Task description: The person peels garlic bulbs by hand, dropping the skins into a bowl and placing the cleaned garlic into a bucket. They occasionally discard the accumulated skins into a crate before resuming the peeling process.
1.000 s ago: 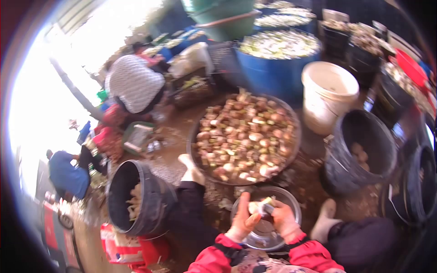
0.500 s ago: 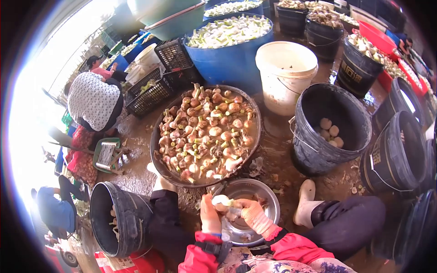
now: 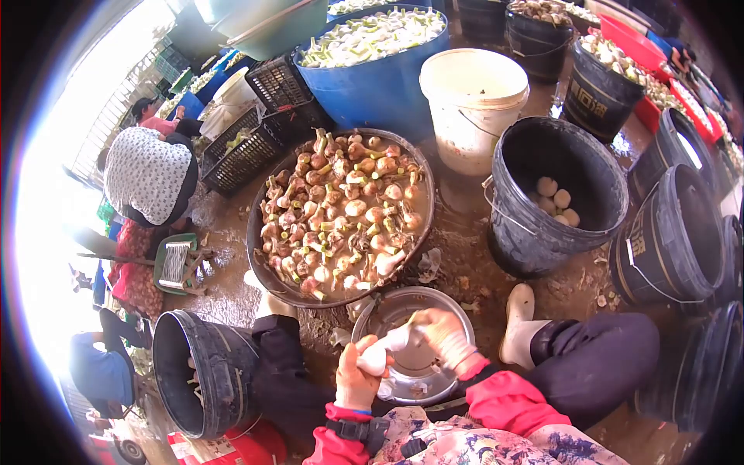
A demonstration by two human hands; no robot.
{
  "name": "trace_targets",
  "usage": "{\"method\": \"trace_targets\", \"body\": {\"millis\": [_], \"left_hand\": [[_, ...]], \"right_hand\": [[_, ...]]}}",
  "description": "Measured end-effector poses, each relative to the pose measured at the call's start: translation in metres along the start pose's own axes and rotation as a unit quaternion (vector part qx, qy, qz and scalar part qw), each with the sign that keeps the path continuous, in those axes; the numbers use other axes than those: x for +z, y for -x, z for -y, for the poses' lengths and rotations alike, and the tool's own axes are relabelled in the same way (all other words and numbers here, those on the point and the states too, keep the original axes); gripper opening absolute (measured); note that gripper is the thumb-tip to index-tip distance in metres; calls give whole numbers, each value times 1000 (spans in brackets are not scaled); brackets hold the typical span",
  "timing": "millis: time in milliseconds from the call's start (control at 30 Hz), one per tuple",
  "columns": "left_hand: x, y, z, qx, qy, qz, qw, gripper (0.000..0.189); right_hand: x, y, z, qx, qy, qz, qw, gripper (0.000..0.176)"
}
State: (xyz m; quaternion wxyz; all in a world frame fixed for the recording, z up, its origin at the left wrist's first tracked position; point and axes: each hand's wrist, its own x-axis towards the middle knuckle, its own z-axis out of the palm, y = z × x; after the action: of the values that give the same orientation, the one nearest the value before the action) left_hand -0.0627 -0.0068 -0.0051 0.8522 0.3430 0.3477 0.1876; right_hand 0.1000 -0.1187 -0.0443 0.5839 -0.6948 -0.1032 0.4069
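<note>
My left hand [image 3: 357,378] is closed around a white garlic bulb [image 3: 373,359], over the left side of a metal basin [image 3: 463,325]. My right hand [image 3: 444,336] is closed at the bulb's stem end, above the basin's right part; a pale strip of peel [image 3: 399,335] runs between the hands. Whether a tool sits in the right fingers is hidden. Bits of peel lie inside the basin. Beyond it stands a wide round tub [image 3: 253,246] of unpeeled garlic bulbs [image 3: 355,208] with stems, in muddy water.
A black bucket [image 3: 515,236] with several pale bulbs stands right, another black bucket [image 3: 221,380] left. Behind are a white bucket [image 3: 473,124], a blue tub [image 3: 372,93] of garlic and black crates [image 3: 231,159]. One person [image 3: 149,174] sits at left; others are farther off.
My right hand has moved up and away from my left hand, drawing the pale strip out. The left hand has turned, showing the white bulb. The view has shifted slightly.
</note>
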Motion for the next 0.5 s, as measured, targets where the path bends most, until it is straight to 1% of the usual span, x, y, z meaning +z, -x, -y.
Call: {"method": "trace_targets", "body": {"millis": [33,67,100,133,167,200,233,300,333,367,400,433,467,500], "left_hand": [[-5,7,-3,-36,22,42,998,53],[-7,13,-6,-49,33,51,997,50],[-7,15,-9,-49,30,49,997,50],[-6,15,-10,-31,22,53,998,48],[-6,15,-11,-12,14,57,998,46],[-13,14,-11,-2,37,56,998,42],[-19,13,-11,-2,35,59,998,42],[-29,12,-15,2,45,63,997,39],[-32,8,-18,-11,38,78,996,38],[-29,7,-17,-12,37,80,996,38],[-24,7,-17,-2,-28,66,997,38],[-19,8,-14,8,-92,53,994,39],[-15,9,-10,14,-128,28,991,41],[-12,8,-7,15,-127,31,991,41]], "right_hand": [[-13,-3,8,14,6,-10,1000,14],[-18,-18,-22,25,24,-13,999,15],[-18,-33,-52,37,44,-17,998,20],[-20,-32,-50,38,43,-16,998,20],[-24,-33,-47,83,199,39,976,23],[-27,-34,-43,125,348,91,925,27],[-29,-34,-47,123,346,89,926,27],[-27,-33,-68,26,444,195,874,35],[-17,-29,-81,-62,458,105,880,43],[-11,-18,-52,-36,358,134,923,48],[-6,0,-5,-10,254,161,954,53],[-6,8,18,134,45,262,955,51],[8,8,2,-11,9,219,976,48],[22,10,-14,-157,-26,172,972,46]]}}
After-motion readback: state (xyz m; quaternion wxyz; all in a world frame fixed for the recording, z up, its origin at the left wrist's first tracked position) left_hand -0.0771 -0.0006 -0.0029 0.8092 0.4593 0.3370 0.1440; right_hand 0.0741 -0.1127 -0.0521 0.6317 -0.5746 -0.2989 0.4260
